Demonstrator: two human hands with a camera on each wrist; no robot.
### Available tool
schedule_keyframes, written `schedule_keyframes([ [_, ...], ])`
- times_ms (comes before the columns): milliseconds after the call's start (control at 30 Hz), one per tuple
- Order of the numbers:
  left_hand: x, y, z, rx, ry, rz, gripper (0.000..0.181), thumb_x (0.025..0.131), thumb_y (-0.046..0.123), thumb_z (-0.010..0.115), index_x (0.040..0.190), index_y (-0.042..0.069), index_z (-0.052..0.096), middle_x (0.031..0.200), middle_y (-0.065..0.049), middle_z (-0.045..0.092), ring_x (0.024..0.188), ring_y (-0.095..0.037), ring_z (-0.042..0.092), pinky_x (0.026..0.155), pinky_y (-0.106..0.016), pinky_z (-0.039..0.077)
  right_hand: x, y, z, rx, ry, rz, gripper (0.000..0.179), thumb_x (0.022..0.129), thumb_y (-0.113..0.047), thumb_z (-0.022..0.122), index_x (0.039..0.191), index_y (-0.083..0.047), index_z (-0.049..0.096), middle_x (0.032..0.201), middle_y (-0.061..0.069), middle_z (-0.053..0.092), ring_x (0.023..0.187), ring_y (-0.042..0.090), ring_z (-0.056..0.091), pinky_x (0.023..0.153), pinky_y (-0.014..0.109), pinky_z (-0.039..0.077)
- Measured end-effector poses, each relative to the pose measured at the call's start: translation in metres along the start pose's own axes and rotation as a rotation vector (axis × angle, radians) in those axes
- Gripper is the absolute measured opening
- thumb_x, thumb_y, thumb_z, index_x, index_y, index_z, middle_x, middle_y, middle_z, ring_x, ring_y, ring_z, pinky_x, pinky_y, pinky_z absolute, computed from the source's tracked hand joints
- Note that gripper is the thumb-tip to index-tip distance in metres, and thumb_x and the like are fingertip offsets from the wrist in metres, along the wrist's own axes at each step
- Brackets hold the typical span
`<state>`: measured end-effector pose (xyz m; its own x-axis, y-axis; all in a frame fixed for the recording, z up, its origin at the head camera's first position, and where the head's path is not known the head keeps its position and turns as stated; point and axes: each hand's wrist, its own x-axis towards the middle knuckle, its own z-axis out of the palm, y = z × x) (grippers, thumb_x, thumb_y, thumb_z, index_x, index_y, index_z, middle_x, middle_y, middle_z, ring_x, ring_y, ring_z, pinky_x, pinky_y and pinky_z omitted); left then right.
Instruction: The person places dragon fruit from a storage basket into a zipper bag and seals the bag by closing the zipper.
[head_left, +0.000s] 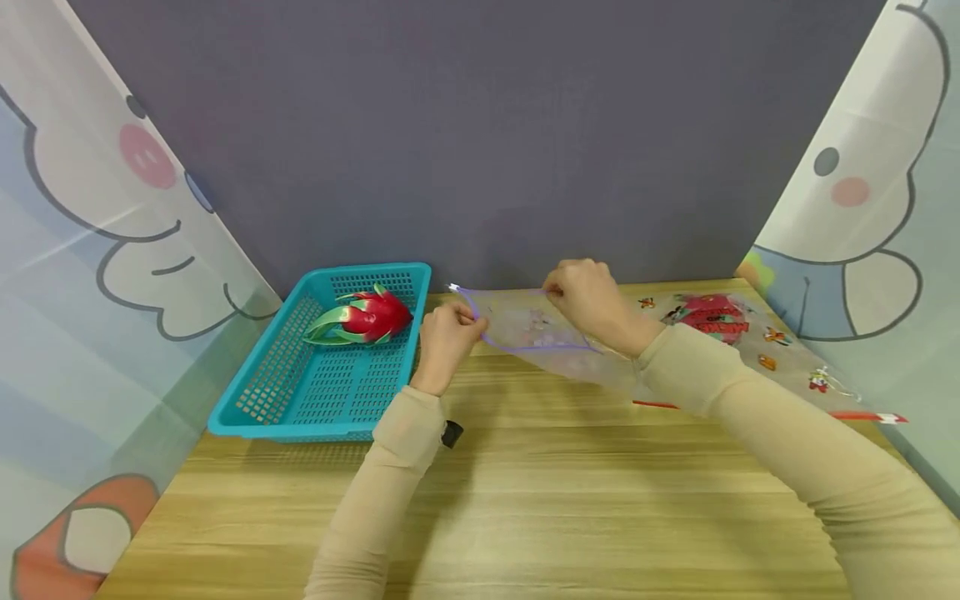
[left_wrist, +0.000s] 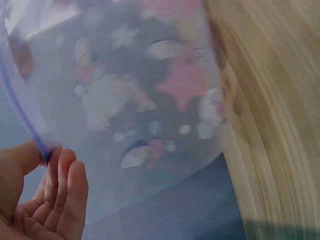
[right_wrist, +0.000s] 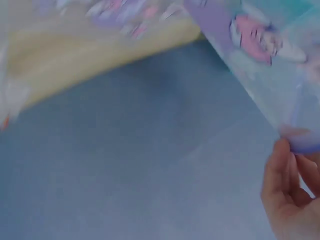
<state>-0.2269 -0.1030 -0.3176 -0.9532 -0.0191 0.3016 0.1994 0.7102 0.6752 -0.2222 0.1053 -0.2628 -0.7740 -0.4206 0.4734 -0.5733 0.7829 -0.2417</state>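
Note:
A clear plastic zipper bag (head_left: pixel 517 312) with a purple zip edge and printed cartoon figures is stretched between both hands above the back of the table. My left hand (head_left: pixel 447 337) pinches the purple zip edge close to its white slider (head_left: pixel 453 287). In the left wrist view, thumb and fingers of the left hand (left_wrist: pixel 47 192) meet on that purple strip. Farther right, my right hand (head_left: pixel 588 300) holds the bag's other top end. The right wrist view shows the right hand (right_wrist: pixel 292 182) pinching a corner of the bag (right_wrist: pixel 265 95).
On the left stands a teal plastic basket (head_left: pixel 255 423) with a red and green dragon fruit (head_left: pixel 367 318) in it. Another clear bag (head_left: pixel 783 375) with a red zip lies at the right, a red shape (head_left: pixel 716 317) showing in it. A dark panel (head_left: pixel 480 142) closes off the table's back.

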Motion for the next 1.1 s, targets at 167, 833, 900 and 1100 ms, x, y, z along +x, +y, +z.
schedule_keyframes([
  [167, -0.012, -0.005, 0.006, 0.032, 0.055, 0.069, 0.015, 0.082, 0.021, 0.064, 0.075, 0.008, 0.065, 0.068, -0.003, 0.067, 0.052, -0.013, 0.057, 0.059, -0.031, 0.047, 0.01, 0.019, -0.012, -0.061, 0.187, -0.135, 0.008, 0.081, 0.004, 0.064, 0.085, 0.008, 0.069, 0.076, 0.018, 0.064, 0.068, 0.029, 0.064, 0.063, 0.037, 0.055],
  [833, -0.029, -0.033, 0.012, -0.491, 0.085, -0.159, 0.008, 0.079, 0.009, 0.069, 0.085, 0.003, 0.07, 0.084, -0.011, 0.068, 0.071, -0.014, 0.06, 0.061, -0.024, 0.047, 0.011, 0.062, -0.029, 0.206, -0.03, 0.32, 0.015, 0.084, -0.014, 0.066, 0.093, -0.004, 0.073, 0.093, 0.017, 0.069, 0.083, 0.031, 0.062, 0.087, 0.048, 0.041],
  [900, -0.03, -0.033, 0.013, -0.52, 0.093, -0.18, 0.009, 0.08, 0.01, 0.069, 0.087, 0.004, 0.07, 0.083, -0.01, 0.067, 0.071, -0.013, 0.059, 0.061, -0.024, 0.046, 0.013, 0.063, -0.028, 0.246, -0.015, 0.337, 0.015, 0.084, -0.015, 0.066, 0.093, -0.005, 0.073, 0.094, 0.017, 0.069, 0.081, 0.029, 0.063, 0.074, 0.042, 0.047],
  [1100, -0.036, -0.034, 0.018, -0.618, 0.067, -0.273, 0.011, 0.082, 0.01, 0.067, 0.091, 0.004, 0.068, 0.084, -0.001, 0.061, 0.076, -0.013, 0.056, 0.069, -0.027, 0.047, 0.02, 0.065, -0.02, 0.329, 0.003, 0.386, 0.015, 0.083, -0.015, 0.068, 0.094, -0.006, 0.073, 0.098, 0.017, 0.068, 0.08, 0.024, 0.063, 0.055, 0.027, 0.042],
])
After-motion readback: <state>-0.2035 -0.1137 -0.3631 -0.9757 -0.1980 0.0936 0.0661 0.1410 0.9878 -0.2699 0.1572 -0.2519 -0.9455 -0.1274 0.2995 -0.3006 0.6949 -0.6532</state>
